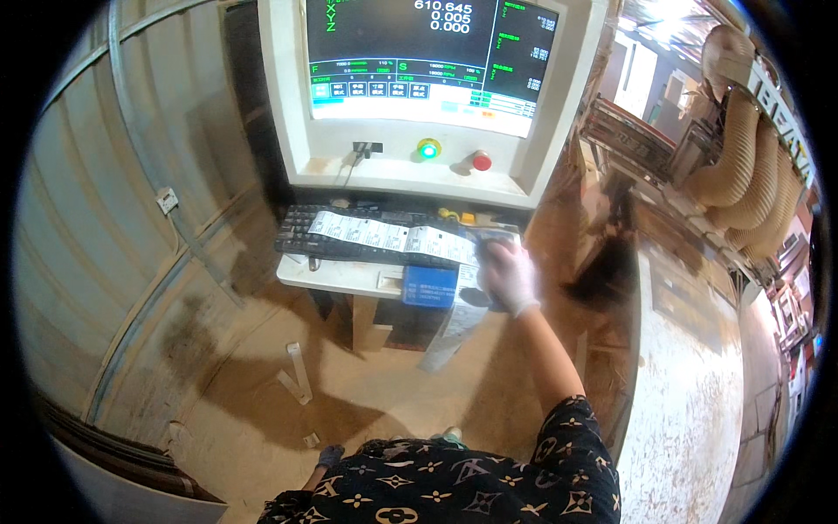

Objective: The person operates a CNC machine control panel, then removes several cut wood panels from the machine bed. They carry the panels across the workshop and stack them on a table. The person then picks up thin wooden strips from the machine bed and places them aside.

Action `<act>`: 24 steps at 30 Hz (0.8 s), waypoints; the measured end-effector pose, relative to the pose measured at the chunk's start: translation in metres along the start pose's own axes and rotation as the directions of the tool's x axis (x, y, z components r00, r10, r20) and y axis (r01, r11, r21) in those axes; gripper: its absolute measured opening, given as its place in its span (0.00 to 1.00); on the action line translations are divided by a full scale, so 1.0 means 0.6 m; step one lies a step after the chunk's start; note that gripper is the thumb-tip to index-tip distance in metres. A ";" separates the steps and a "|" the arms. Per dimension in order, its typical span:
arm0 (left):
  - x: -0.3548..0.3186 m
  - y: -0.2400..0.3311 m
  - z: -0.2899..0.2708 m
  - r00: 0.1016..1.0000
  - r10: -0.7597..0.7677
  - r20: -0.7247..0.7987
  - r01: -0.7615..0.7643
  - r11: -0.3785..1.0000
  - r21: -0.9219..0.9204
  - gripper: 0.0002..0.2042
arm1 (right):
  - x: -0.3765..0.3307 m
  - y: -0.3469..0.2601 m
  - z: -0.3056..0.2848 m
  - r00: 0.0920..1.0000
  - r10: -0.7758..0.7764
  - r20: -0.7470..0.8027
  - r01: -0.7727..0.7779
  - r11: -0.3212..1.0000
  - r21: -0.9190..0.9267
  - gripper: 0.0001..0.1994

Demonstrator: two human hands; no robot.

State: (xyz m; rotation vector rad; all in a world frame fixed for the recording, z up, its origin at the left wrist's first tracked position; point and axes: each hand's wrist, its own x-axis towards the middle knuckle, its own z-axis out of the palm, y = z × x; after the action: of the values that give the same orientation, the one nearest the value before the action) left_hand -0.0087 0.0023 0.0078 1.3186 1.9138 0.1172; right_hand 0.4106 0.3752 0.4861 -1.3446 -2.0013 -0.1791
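Nearest, the person's black patterned shirt (454,489) fills the lower edge. Just beyond its left side, low over the floor (244,384), the left hand (330,456) shows small and dark; whether its grip is wide or narrow I cannot tell. To the right, a long pale surface (685,384) with scuffed paint runs away from the person. Pale scraps (298,371) lie on the floor at left of centre.

Farther on stands a small white table (345,278). A strip of printed paper (441,345) hangs below its front edge, beside a blue box (428,286) on the table's front part. The right hand (513,275), in a white glove, is at the table's right end, at the right end of the labels (371,232). Motion blur hides its fingertips, so I cannot tell whether its grip is closed on the paper or only touching it. The labels lie in a long white band, slanting across the black keyboard (349,253).

Behind the keyboard sit small yellow and orange things (458,217). Above rises a pale console (327,170) with a black plug (367,148), a lit green button (429,150), a red button (482,161) and a glowing screen (401,44). Farther off, ribbed hoses (733,157) hang at the right.
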 end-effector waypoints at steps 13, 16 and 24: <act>-0.008 -0.019 0.008 0.994 0.086 -0.066 -0.081 0.994 0.070 0.21 | 0.007 -0.023 -0.011 0.999 0.022 0.025 -0.022 1.000 0.004 0.17; -0.017 0.001 0.007 0.995 0.041 -0.096 -0.047 0.997 -0.062 0.22 | 0.005 -0.009 0.002 0.999 0.023 0.046 -0.023 1.000 0.009 0.17; -0.018 0.007 0.007 0.997 -0.075 -0.005 0.072 0.977 -0.202 0.23 | 0.007 -0.018 -0.002 1.000 -0.003 0.011 0.002 1.000 0.030 0.16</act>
State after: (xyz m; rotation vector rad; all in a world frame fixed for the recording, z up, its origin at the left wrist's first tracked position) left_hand -0.0011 -0.0060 0.0131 1.1130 1.9038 0.2756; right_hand 0.4008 0.3730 0.4925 -1.3271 -2.0075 -0.1424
